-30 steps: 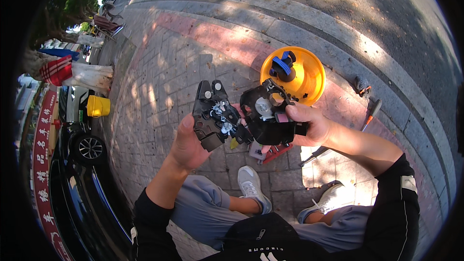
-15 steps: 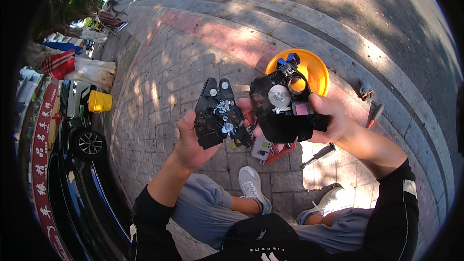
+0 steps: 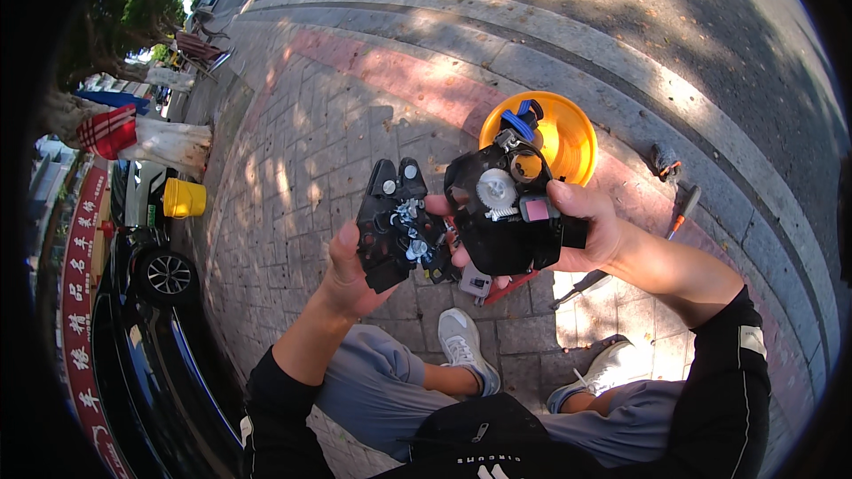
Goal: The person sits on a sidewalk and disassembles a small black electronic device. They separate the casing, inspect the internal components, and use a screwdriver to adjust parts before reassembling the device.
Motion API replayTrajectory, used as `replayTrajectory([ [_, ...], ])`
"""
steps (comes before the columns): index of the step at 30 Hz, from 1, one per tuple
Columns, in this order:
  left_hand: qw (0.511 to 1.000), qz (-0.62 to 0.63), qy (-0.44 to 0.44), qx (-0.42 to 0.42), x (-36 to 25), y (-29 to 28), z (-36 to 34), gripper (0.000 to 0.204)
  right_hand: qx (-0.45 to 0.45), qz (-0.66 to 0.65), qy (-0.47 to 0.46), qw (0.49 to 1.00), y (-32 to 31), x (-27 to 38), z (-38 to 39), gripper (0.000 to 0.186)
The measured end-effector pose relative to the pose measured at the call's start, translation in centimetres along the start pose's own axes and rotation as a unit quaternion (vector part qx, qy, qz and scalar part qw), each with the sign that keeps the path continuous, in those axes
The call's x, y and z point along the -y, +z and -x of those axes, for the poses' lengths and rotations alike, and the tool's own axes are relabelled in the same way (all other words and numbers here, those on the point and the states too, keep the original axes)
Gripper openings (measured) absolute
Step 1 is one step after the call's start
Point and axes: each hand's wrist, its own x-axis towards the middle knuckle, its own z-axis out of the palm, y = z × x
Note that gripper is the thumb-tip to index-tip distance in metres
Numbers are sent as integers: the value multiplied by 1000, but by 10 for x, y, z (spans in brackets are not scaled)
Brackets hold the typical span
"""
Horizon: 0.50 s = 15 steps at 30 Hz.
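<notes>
My left hand [image 3: 349, 279] is closed round the lower left edge of a black latch plate [image 3: 377, 244] with shiny metal levers and two round silver studs. My right hand [image 3: 590, 222] grips a black plastic housing [image 3: 510, 253], its thumb on the right edge and its fingertips showing at the left. Inside the housing sit a white gear [image 3: 494, 188], a round coppery part and a pinkish square piece. A black part with a blue band [image 3: 519, 126] shows at its top. Both pieces are held up side by side, a narrow gap between them.
Behind the housing stands an orange-yellow basin [image 3: 581, 137] on the paving. A screwdriver [image 3: 685, 208], a dark tool [image 3: 581, 288] and a small grey box [image 3: 476, 282] by a red tray lie nearby. A yellow bucket [image 3: 184, 199] and black car [image 3: 133, 346] are at left, the curb [image 3: 657, 80] at right.
Both hands still hold the same pieces. The housing has shifted slightly left and down, tilting a little, and the latch plate sits slightly lower.
</notes>
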Motion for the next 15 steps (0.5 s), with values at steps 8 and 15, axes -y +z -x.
replayTrajectory([
  [8,999,45,7,-15,6,2,1,106,-13,16,34,999,3,3,4,95],
  [15,999,45,-2,-26,8,1,0,103,-20,-25,-5,999,2,-3,5,71],
])
